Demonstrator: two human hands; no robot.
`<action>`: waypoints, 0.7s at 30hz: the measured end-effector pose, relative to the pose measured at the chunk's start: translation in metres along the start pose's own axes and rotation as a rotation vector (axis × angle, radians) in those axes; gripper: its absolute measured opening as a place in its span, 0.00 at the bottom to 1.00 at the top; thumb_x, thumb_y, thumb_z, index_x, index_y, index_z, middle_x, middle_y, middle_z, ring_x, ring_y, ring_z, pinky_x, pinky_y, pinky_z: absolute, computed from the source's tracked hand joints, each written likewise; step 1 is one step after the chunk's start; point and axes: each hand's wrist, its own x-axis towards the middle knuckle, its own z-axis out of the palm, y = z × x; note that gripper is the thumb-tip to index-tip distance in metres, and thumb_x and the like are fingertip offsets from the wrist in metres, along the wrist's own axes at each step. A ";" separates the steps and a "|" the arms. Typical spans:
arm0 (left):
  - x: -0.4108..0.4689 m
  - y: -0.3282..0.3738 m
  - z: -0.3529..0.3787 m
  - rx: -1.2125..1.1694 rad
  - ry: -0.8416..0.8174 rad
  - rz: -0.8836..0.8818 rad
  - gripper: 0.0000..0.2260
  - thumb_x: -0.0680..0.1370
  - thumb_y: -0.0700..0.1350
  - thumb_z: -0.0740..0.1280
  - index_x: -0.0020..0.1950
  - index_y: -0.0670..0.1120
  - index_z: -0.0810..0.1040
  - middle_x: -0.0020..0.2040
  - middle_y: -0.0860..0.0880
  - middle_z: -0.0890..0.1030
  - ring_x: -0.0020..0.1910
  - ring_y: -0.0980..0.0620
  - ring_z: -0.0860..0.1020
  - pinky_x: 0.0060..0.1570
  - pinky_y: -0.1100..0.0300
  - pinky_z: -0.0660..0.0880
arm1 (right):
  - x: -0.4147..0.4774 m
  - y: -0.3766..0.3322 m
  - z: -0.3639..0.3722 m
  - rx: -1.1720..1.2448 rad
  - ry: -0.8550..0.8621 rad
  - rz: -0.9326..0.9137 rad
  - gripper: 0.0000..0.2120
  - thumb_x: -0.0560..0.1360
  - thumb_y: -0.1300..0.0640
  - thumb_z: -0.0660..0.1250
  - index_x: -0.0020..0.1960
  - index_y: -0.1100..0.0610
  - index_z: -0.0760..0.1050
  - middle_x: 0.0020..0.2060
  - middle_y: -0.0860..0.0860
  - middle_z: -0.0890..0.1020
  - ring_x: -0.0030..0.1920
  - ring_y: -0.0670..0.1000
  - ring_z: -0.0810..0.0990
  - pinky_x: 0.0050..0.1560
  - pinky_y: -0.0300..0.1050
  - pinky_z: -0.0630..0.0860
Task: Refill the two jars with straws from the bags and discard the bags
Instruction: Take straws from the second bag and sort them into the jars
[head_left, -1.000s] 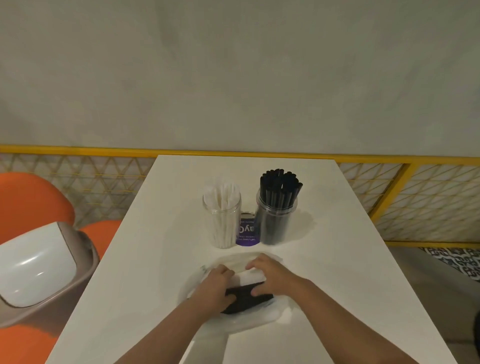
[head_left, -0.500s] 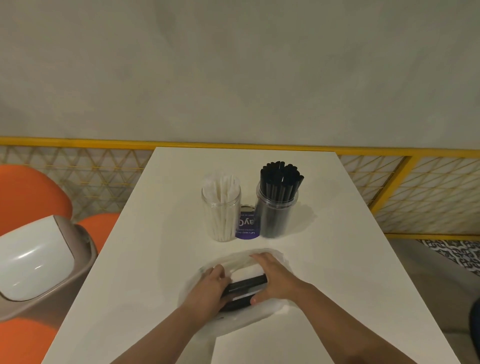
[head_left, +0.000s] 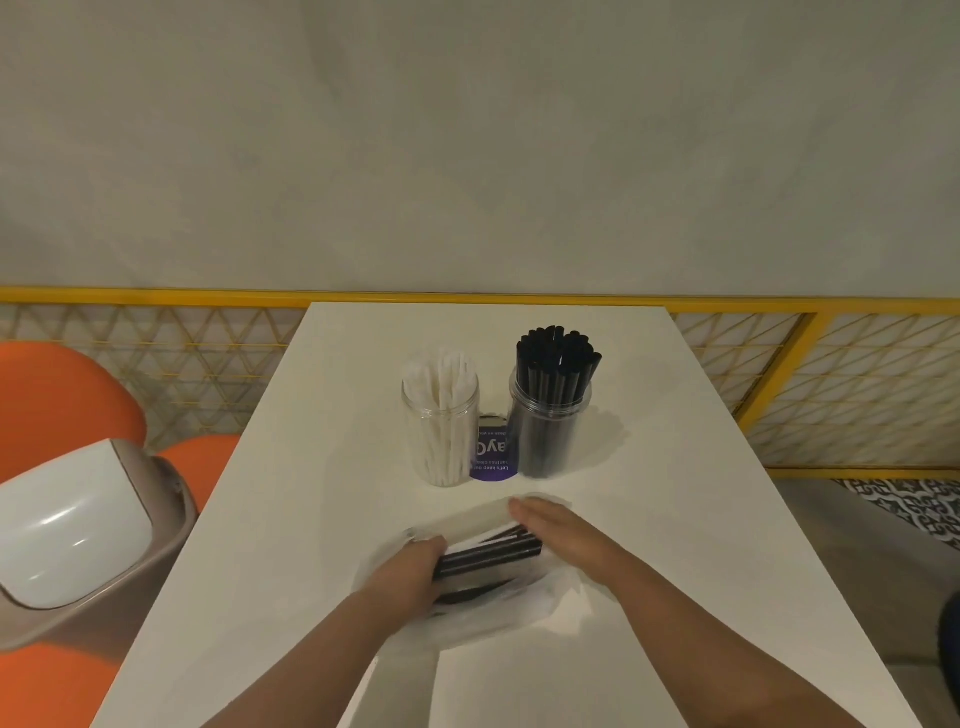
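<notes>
Two clear jars stand mid-table: the left jar (head_left: 441, 426) holds white straws, the right jar (head_left: 550, 415) holds black straws. In front of them lie clear plastic bags (head_left: 498, 608). A bundle of black straws (head_left: 493, 553) and a bag of white straws (head_left: 467, 519) lie there. My left hand (head_left: 410, 571) grips the left end of the black bundle. My right hand (head_left: 550, 525) lies flat with straight fingers over the bundle's right end and the white bag.
A purple card (head_left: 492, 453) sits between the jars on the white table (head_left: 675, 519). A swing-lid bin (head_left: 78, 535) stands left of the table, beside orange chairs (head_left: 57, 400). A yellow lattice railing (head_left: 831, 384) runs behind.
My hands have spread apart along the black bundle. More of the black straws shows between them, drawn out of the bag, and my right hand has flattened.
</notes>
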 end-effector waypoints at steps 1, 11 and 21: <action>-0.001 -0.001 -0.003 -0.045 0.005 0.003 0.00 0.78 0.44 0.61 0.48 0.50 0.70 0.45 0.51 0.75 0.45 0.52 0.73 0.42 0.65 0.66 | 0.001 -0.002 -0.001 0.038 0.016 0.026 0.28 0.76 0.35 0.50 0.68 0.48 0.68 0.68 0.48 0.70 0.68 0.51 0.67 0.68 0.48 0.61; 0.001 0.000 -0.038 -0.537 0.093 0.067 0.03 0.76 0.44 0.67 0.46 0.47 0.75 0.33 0.53 0.73 0.33 0.54 0.71 0.39 0.62 0.68 | 0.006 -0.012 0.005 0.047 0.087 0.013 0.28 0.79 0.38 0.43 0.54 0.51 0.78 0.50 0.52 0.82 0.50 0.48 0.79 0.45 0.41 0.71; -0.010 0.038 -0.086 -0.966 0.132 0.110 0.09 0.79 0.47 0.64 0.41 0.44 0.73 0.31 0.50 0.75 0.31 0.55 0.74 0.39 0.66 0.72 | -0.008 -0.072 0.006 0.176 0.169 -0.405 0.08 0.79 0.52 0.60 0.52 0.52 0.76 0.41 0.49 0.80 0.42 0.45 0.79 0.43 0.39 0.75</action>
